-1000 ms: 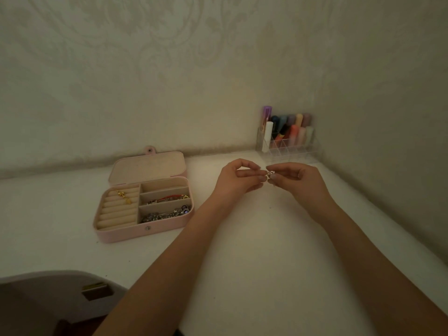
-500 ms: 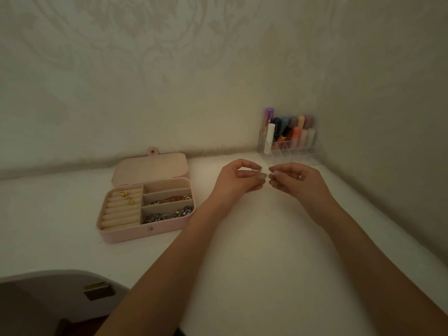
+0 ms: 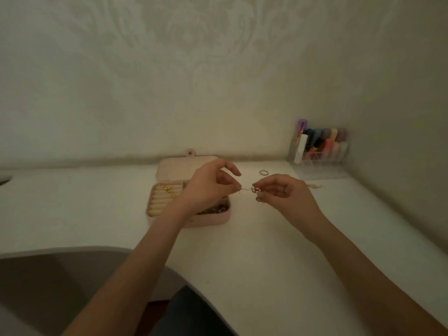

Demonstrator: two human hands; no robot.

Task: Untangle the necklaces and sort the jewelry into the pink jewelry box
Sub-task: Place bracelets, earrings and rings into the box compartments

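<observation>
The pink jewelry box point(image 3: 211, 218) lies open on the white table, with gold earrings point(image 3: 169, 191) on its ring rolls and beaded pieces in the front compartment. My left hand point(image 3: 209, 189) hovers over the box's right side and pinches one end of a thin necklace chain point(image 3: 244, 189). My right hand point(image 3: 282, 194) pinches the other end at a small pendant point(image 3: 255, 189). The chain is stretched between both hands just right of the box. A loose ring point(image 3: 263, 172) and another thin chain point(image 3: 315, 186) lie on the table behind my right hand.
A clear organizer point(image 3: 320, 151) with coloured lipsticks stands in the back right corner against the wall. The wall runs close along the right. A curved table edge and a grey chair point(image 3: 72, 275) are at the lower left.
The view has shifted, so the box now sits under my left hand. My hands have drawn slightly apart, and the chain shows stretched between them. The ring and second chain have come into sight.
</observation>
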